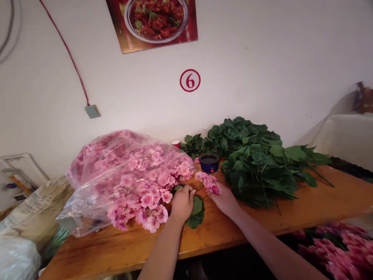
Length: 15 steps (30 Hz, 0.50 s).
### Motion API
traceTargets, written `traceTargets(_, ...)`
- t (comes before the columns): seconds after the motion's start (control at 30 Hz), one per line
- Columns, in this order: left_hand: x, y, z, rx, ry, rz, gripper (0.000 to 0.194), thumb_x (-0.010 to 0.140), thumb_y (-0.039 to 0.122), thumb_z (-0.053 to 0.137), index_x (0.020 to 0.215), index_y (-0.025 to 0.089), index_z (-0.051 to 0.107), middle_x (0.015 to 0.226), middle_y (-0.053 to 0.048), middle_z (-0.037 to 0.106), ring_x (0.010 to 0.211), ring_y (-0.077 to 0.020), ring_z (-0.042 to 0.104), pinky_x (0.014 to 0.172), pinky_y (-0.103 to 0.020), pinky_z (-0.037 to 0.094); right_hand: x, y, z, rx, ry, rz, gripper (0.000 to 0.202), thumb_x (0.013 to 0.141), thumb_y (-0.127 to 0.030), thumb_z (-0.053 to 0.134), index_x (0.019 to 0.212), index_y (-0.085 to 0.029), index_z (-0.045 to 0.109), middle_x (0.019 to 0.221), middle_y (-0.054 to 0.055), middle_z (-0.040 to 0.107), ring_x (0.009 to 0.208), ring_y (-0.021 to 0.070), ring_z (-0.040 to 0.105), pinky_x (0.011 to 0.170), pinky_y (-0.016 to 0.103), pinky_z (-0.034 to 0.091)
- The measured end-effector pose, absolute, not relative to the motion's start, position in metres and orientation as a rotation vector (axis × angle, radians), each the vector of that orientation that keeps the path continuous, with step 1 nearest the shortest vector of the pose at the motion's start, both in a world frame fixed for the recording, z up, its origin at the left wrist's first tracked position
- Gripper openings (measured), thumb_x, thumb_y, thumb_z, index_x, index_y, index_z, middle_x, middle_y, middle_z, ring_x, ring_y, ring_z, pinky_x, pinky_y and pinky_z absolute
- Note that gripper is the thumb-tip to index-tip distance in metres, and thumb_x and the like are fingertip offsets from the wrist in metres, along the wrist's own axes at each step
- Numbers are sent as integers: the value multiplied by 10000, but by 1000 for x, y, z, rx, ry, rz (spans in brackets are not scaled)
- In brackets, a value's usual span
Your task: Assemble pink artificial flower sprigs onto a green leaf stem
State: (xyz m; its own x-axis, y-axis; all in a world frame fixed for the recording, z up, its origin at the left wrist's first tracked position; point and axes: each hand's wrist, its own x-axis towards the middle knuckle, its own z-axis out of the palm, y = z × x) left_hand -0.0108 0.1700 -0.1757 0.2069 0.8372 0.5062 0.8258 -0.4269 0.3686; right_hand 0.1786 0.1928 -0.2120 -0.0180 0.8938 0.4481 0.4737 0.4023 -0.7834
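My left hand (182, 203) is closed in a pinch over a sprig of green artificial leaves (196, 209), which shows below and behind the fingers. My right hand (224, 199) grips a small cluster of pink artificial flowers (206, 180), its blossoms pointing away from me. Thin stems appear between the two hands, partly hidden by the fingers. Just beyond them stands a round dark blue pot (209, 162) with dark contents and a small red light. Left of my hands, pink flowers (149, 201) spill from a clear plastic bag (90, 202).
A large pile of green leaves (258, 168) covers the right part of the wooden table (118, 254). A red and white cup (176, 144) stands near the wall. More pink flowers (345, 248) lie below the table's right front edge. Plastic bags (12, 267) sit at the left.
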Motion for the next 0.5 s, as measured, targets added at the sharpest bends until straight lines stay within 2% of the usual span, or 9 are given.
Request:
traceTargets(0.23, -10, 174, -180, 2360, 1693, 881, 113, 811, 305, 546, 824, 207, 599, 773, -31, 647, 757, -182, 595, 667, -262, 383, 178, 195, -215, -1234, -1725, 445, 360, 743, -267, 533, 1093, -193, 578, 1119, 90, 607, 1067, 250, 550, 932, 409, 419)
traceTargets(0.4, -10, 174, -178, 2310, 1691, 898, 127, 808, 279, 515, 825, 206, 618, 793, -51, 650, 811, -202, 602, 716, -285, 398, 169, 173, -198, -1172, -1708, 47, 458, 721, -236, 553, 1173, -168, 529, 1183, 130, 527, 1131, 291, 459, 984, 484, 351)
traceTargets(0.5, -9, 170, -176, 2210, 1565, 1053, 96, 776, 248, 536, 807, 207, 617, 749, -53, 626, 777, -205, 591, 720, -303, 411, 151, 145, -176, -995, -1800, -90, 392, 753, -213, 541, 1145, -203, 553, 1213, 116, 500, 1172, 292, 407, 1015, 495, 301)
